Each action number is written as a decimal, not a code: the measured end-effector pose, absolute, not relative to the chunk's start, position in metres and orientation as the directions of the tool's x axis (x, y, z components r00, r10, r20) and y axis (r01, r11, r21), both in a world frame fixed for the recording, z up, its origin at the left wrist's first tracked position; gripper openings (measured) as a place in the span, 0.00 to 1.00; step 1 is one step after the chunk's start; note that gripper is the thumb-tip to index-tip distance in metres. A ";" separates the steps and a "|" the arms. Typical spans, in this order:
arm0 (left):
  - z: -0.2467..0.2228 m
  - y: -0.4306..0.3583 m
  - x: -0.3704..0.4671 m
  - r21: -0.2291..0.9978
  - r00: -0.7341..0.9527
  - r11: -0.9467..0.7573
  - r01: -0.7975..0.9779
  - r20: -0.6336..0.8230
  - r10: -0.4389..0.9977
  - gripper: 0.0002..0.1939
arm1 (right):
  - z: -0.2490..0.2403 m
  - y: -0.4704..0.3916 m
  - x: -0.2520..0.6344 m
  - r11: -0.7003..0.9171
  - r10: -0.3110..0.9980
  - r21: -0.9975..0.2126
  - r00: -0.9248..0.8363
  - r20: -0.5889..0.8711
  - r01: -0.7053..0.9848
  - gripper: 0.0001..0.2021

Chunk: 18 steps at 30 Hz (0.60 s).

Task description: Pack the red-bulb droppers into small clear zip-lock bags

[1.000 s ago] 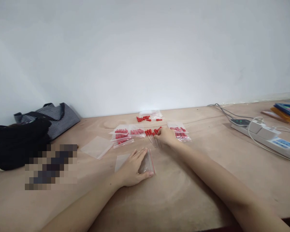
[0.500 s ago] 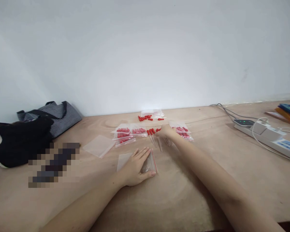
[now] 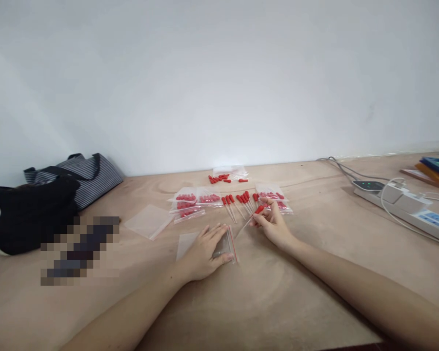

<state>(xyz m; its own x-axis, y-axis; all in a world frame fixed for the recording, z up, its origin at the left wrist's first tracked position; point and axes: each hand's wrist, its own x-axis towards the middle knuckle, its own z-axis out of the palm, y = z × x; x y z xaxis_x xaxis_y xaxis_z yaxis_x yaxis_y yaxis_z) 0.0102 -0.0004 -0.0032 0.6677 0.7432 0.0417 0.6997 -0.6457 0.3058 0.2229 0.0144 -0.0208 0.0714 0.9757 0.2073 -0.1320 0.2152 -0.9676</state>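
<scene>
My left hand (image 3: 206, 249) lies flat with fingers spread on a clear zip bag (image 3: 185, 241), whose red-striped edge points right. Much of that bag is hidden under the palm. My right hand (image 3: 277, 228) pinches a glass dropper (image 3: 259, 209) by its red rubber bulb, the thin tube slanting down-left toward the bag's striped edge. Just beyond, several loose droppers (image 3: 231, 200) rest in a row with their bulbs facing the wall. Zip bags with red-bulbed contents lie on both sides, a left group (image 3: 187, 204) and a right group (image 3: 273, 195) partly behind my right fingers.
Loose red bulbs (image 3: 219, 179) and clear bags (image 3: 231, 170) lie near the wall. Another flat clear bag (image 3: 149, 222) is at left. Black and striped bags (image 3: 98, 180) stand far left, near a blurred dark item. A power strip (image 3: 406, 207) with cables is at right.
My right hand has drawn back from the dropper row toward me and slightly right, now with one dropper in its fingers. My left hand stays on the bag.
</scene>
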 end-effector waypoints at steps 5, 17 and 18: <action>-0.003 -0.001 0.010 0.294 0.671 -0.652 0.699 0.046 0.740 0.31 | -0.022 0.016 0.218 0.164 0.982 -0.974 0.119 0.146 -0.157 0.21; 0.000 -0.001 0.011 0.299 0.670 -0.646 0.703 0.029 0.742 0.39 | -0.023 0.015 0.215 0.163 0.982 -0.965 0.125 0.140 -0.203 0.18; -0.001 -0.001 0.011 0.305 0.668 -0.644 0.702 0.032 0.744 0.39 | -0.023 0.016 0.215 0.158 0.984 -0.966 0.117 0.136 -0.202 0.17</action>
